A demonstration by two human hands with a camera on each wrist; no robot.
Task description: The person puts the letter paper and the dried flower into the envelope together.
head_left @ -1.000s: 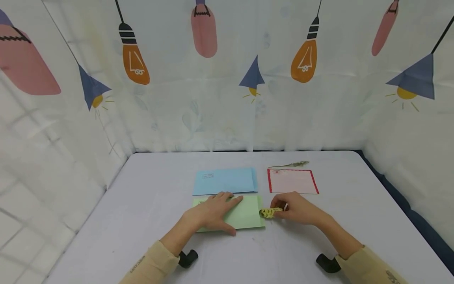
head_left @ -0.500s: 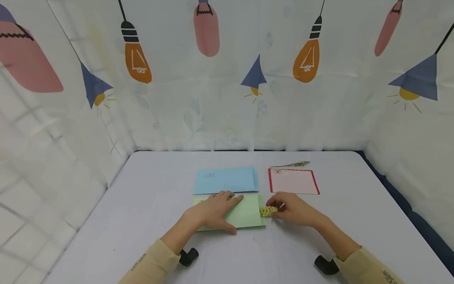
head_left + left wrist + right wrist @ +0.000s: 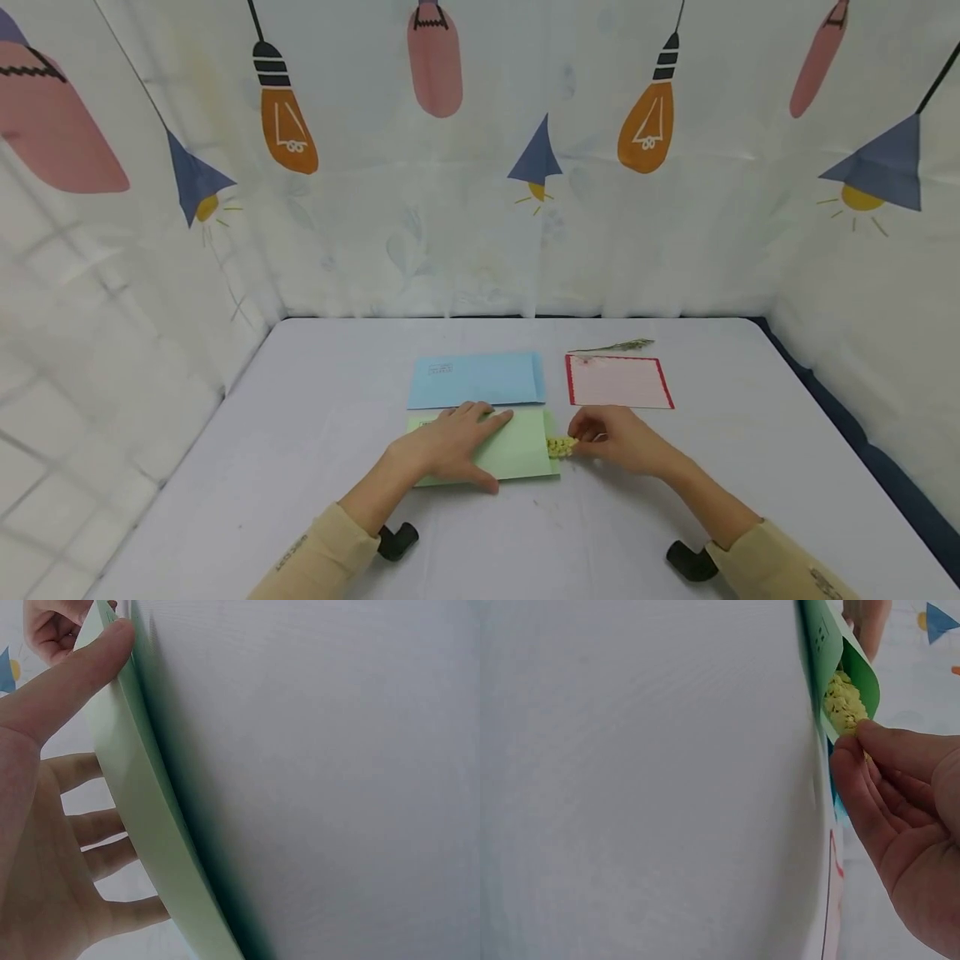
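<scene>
A light green envelope (image 3: 521, 450) lies on the table with its mouth toward the right. Spread across its top, my left hand (image 3: 453, 447) presses it with extended fingers, and the thumb (image 3: 90, 671) lies along the near edge in the left wrist view. My right hand (image 3: 622, 442) pinches the tip of a yellow dried flower sprig (image 3: 844, 703) between thumb and fingertips. Most of the sprig is inside the envelope; only its yellow end (image 3: 558, 447) sticks out. In the right wrist view the envelope's mouth (image 3: 864, 679) gapes around it.
Behind the green envelope lies a blue envelope (image 3: 476, 382). To its right are a pink card with a red border (image 3: 621, 383) and a thin dried green sprig (image 3: 626, 345). A patterned curtain (image 3: 465, 250) hangs behind the white table (image 3: 315, 375).
My right hand has moved left with the yellow flower sprig, and less of it shows outside the green envelope. The left hand has stayed in place.
</scene>
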